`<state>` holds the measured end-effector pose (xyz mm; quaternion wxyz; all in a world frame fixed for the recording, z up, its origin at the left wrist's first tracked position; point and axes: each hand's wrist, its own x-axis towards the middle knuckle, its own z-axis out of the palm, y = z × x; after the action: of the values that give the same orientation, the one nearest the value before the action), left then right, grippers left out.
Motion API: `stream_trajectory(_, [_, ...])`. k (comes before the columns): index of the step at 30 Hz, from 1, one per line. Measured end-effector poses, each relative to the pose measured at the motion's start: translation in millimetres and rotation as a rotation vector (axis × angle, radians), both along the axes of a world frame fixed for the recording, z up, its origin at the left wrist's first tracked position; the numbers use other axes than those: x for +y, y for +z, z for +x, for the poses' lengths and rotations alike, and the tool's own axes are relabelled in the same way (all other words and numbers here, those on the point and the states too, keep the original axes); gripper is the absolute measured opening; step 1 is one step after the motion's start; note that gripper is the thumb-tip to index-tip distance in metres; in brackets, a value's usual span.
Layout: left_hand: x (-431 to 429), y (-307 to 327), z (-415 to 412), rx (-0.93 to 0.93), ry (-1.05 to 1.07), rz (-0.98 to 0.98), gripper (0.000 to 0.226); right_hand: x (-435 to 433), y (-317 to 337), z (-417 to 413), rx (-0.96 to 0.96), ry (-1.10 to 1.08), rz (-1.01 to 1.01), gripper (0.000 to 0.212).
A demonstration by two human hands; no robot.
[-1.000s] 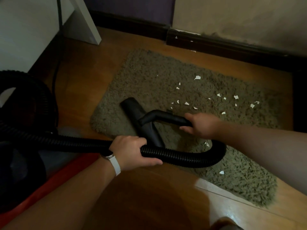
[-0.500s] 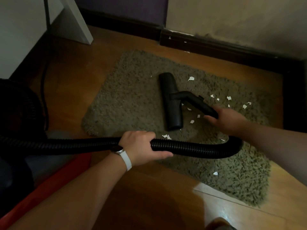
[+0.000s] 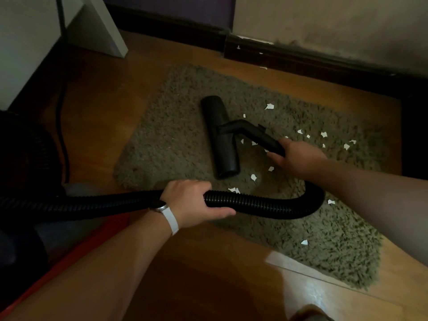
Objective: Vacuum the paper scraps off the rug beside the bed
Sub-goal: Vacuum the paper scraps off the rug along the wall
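- We see the paper scraps [image 3: 269, 106], small and white, scattered over the centre and right of the rug [image 3: 176, 135]. Most lie to the right of and just below the vacuum head, with two stray bits lower right.
- The rug is a shaggy olive mat that fills the middle of the frame and runs down to the lower right.
- The black vacuum head [image 3: 221, 137] lies flat on the rug just above centre, its long side running up and down the frame. Its bent tube [image 3: 249, 129] slants off to the right.
- We find the right hand [image 3: 298, 156] wrapped round the lower end of that tube, fingers curled about it.
- The ribbed black hose [image 3: 266, 206] loops from under the right hand, down and across to the left edge.
- The left hand [image 3: 192, 202] grips the hose from above at centre, fingers curled over it and thumb stretched along its underside. We note a white strap [image 3: 170, 219] on the wrist.
- At the left edge sits the dark vacuum body [image 3: 20, 154], with a black cord [image 3: 62, 126] beside it.
- Around the rug we see wooden floor [image 3: 104, 100], a dark skirting board [image 3: 301, 59] along the top and white furniture [image 3: 27, 42] at upper left.
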<state>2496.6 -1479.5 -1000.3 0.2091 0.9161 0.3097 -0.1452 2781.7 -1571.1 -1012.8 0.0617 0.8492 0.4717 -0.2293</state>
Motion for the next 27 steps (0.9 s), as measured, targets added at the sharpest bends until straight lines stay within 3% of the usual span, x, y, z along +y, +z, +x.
stream_trajectory(11, [25.8, -5.8, 24.8, -0.031, -0.044, -0.006, 0.064, -18.7, 0.0, 12.3, -0.002, -0.119, -0.011, 0.048])
stream_trajectory(22, [25.8, -22.6, 64.0, -0.061, -0.092, -0.010, 0.066, -76.0, 3.7, 23.1, 0.042, -0.388, 0.009, 0.036])
stream_trajectory(27, [24.5, -26.1, 69.0, -0.057, -0.092, -0.036, 0.065, -81.5, 1.3, 19.3, 0.020, -0.409, 0.011, 0.033])
